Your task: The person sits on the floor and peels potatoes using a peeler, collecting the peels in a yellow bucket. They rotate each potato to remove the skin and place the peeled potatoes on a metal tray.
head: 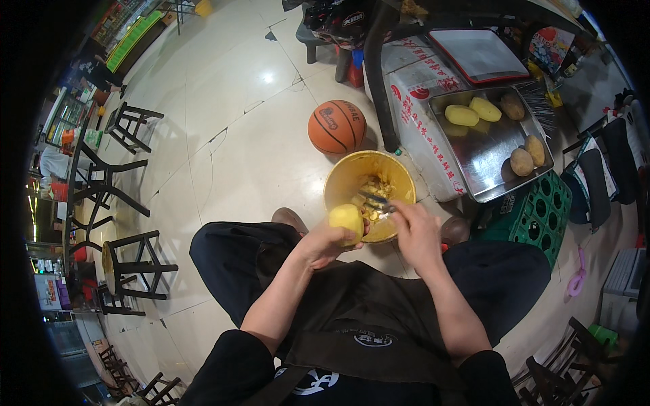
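Observation:
A peeled yellow potato [345, 223] sits in the grip of my left hand [325, 241], over the near left rim of a yellow bucket [406, 175]. My right hand [419, 231] is closed around a peeler [377, 199], whose dark end reaches over the bucket, just right of the potato and apart from it. Peelings [380, 188] lie at the bottom of the bucket. To the right, a metal tray [482, 157] bears two peeled potatoes [472, 112] and several unpeeled ones [522, 162].
An orange basketball [337, 127] rests on the tiled floor behind the bucket. The tray lies on a white foam box [421, 116], beside a red-rimmed tray [480, 53]. A green plastic crate [541, 215] stands at right. Wooden stools [134, 266] line the left side.

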Available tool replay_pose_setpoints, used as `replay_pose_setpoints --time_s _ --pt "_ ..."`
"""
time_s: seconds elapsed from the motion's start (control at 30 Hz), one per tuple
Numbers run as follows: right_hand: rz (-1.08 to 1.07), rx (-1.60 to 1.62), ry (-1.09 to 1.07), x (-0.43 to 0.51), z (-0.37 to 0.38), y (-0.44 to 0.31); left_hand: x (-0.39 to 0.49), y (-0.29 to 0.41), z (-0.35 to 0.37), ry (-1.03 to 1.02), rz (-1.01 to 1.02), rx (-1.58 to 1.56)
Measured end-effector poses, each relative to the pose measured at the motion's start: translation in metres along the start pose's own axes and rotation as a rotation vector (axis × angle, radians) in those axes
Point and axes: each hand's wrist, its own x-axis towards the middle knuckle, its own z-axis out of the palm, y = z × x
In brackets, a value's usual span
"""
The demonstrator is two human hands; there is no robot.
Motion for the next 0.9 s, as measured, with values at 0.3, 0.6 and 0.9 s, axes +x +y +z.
replay_pose_setpoints --time_s 0.3,0.6,0.9 --pt "0.139 0.335 -0.035 0.001 -0.005 -0.009 -0.005 0.008 0.008 -0.04 0.073 -0.013" --pt "-0.165 0.001 0.128 -0.013 -0.004 -0.037 -0.005 0.005 0.008 0.044 0.08 -0.107" --pt "0.184 0.168 -0.015 0.004 -0.008 0.014 -0.007 0.002 -0.005 -0.222 0.111 -0.189"
